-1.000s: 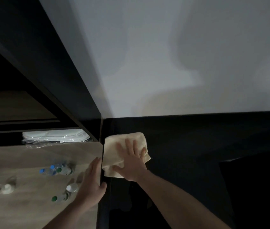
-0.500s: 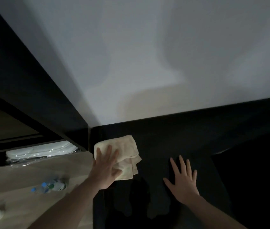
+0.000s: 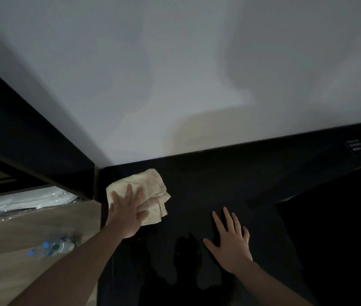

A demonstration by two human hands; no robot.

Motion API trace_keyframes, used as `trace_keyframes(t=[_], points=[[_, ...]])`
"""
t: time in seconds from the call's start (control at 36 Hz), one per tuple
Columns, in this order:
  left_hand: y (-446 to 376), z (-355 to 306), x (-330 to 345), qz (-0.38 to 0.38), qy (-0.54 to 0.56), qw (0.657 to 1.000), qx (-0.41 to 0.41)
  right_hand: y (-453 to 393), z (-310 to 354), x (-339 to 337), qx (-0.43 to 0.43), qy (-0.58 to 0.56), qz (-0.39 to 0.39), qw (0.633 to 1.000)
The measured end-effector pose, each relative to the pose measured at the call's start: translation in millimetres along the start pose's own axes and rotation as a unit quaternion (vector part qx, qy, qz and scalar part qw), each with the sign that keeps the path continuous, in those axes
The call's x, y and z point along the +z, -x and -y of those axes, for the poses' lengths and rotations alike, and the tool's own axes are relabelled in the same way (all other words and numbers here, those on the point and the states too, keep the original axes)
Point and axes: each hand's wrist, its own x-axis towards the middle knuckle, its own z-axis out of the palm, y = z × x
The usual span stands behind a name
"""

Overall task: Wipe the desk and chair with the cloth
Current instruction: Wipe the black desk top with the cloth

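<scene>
A crumpled cream cloth [image 3: 150, 186] lies on the black desk [image 3: 230, 180] near its back left corner. My left hand [image 3: 126, 213] presses flat on the cloth with straight, spread fingers. My right hand [image 3: 230, 241] rests flat on the bare desk to the right of the cloth, fingers spread, holding nothing. No chair shows in the view.
A white wall [image 3: 197, 85] runs behind the desk. A dark cabinet panel [image 3: 31, 140] stands at the left. Below it a wooden surface [image 3: 31, 228] carries small bottles with blue and green caps [image 3: 51, 248] and wrapped white items [image 3: 27, 199]. A small socket panel [image 3: 355, 146] sits far right.
One second ago my right hand pressed the cloth and my left hand lay at the desk's edge. The cloth passed to my left hand, and my right hand moved right onto the bare desk.
</scene>
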Motion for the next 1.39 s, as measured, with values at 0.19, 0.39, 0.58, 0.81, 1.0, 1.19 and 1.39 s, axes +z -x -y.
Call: trace_keyframes(t=[0.19, 0.39, 0.58, 0.81, 1.0, 1.19, 1.39], points=[[2, -59, 2, 0.006, 0.014, 1.0, -0.013, 5, -60, -20, -0.009, 0.004, -0.009, 1.0], [-4, -137, 13, 0.011, 0.047, 0.999, -0.016, 2, -121, -41, 0.012, 0.001, 0.026, 1.0], [4, -167, 3, 0.024, 0.006, 0.995, 0.099, 1, -139, -48, -0.013, 0.008, 0.06, 0.998], [56, -157, 7, -0.012, 0.062, 0.997, 0.048, 7, -153, -62, -0.021, -0.003, 0.053, 0.998], [39, -158, 7, -0.027, 0.075, 0.995, 0.059, 5, -171, -67, 0.013, -0.006, 0.044, 0.999], [17, -158, 13, -0.025, 0.097, 0.994, 0.043, -1, -199, -77, 0.015, -0.004, 0.042, 0.999], [15, -202, 18, -0.052, 0.115, 0.992, 0.006, -19, -243, -97, -0.013, 0.004, 0.029, 0.999]])
